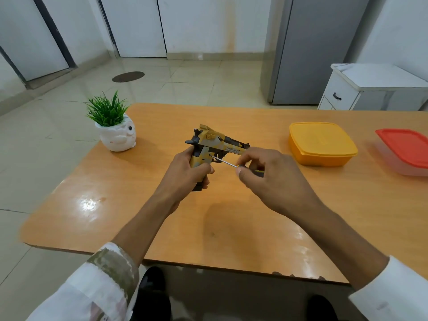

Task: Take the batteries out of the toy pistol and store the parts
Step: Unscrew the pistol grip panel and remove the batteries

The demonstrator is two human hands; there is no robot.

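You are looking down at a wooden table [231, 216] with both of your bare hands raised just above its middle. Your left hand [185, 172] is wrapped closed around the grip of the toy pistol [213, 144], holding it clear of the tabletop with the barrel pointing right and slightly away from you. The pistol is yellow with dark patches and looks like rigid moulded plastic, so it probably weighs little and will not flex. The smooth shell may twist in your palm as you turn a screw, so the full-hand hold on the grip seems the right place.

Your right hand [266, 172] pinches a small screwdriver [228, 162], its fingers drawn in narrow around the handle. The thin metal shaft runs left from your fingertips, and its tip meets the side of the pistol just above the grip, close to your left thumb. The screw itself is too small to make out.

To your right, well apart from the pistol, sit a yellow lidded container [322, 142] and a red-lidded container [405, 149], both closed. A potted plant [114, 126] stands at the far left.
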